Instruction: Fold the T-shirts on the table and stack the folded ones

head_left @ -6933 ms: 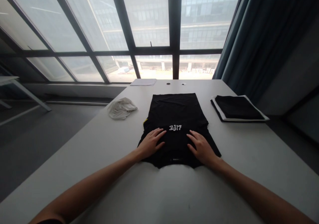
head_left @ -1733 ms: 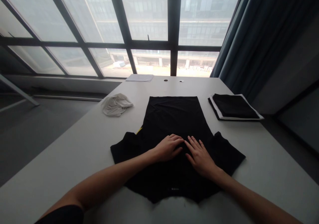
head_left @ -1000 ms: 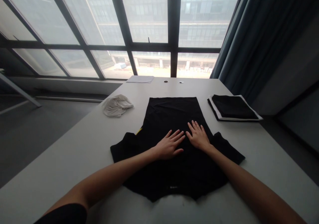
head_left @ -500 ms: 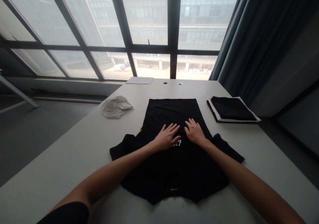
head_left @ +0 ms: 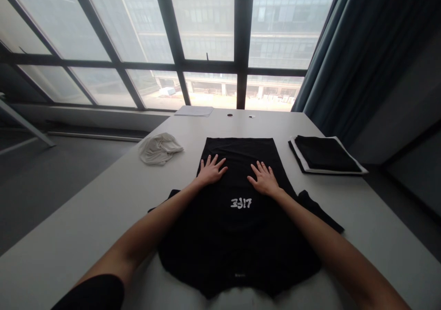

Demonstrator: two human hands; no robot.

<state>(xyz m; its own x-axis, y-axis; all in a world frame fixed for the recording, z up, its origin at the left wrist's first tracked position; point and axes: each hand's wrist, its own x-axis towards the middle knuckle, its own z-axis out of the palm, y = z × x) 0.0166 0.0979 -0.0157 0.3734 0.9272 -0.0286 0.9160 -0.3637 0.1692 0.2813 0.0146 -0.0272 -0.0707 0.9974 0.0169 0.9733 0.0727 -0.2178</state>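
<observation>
A black T-shirt (head_left: 241,236) lies spread on the white table, its neckline toward me and its hem at the far end. White lettering shows on its middle, upside down from where I look. My left hand (head_left: 211,169) rests flat on the shirt's left side, fingers spread. On the right half, my right hand (head_left: 264,178) also lies flat with its fingers apart. Neither hand holds anything. Both short sleeves stick out to the sides, the left one partly hidden behind my forearm.
A crumpled white cloth (head_left: 160,149) lies left of the shirt. To the right is a stack of folded black and white cloths (head_left: 327,154). Papers (head_left: 194,111) sit at the far edge of the table (head_left: 103,209), near two cable holes. Windows and a blue curtain (head_left: 330,62) stand beyond.
My left hand has moved left and away from me across the shirt, uncovering the lettering. My right hand has shifted slightly left. The shirt's collar end has come a little nearer to me.
</observation>
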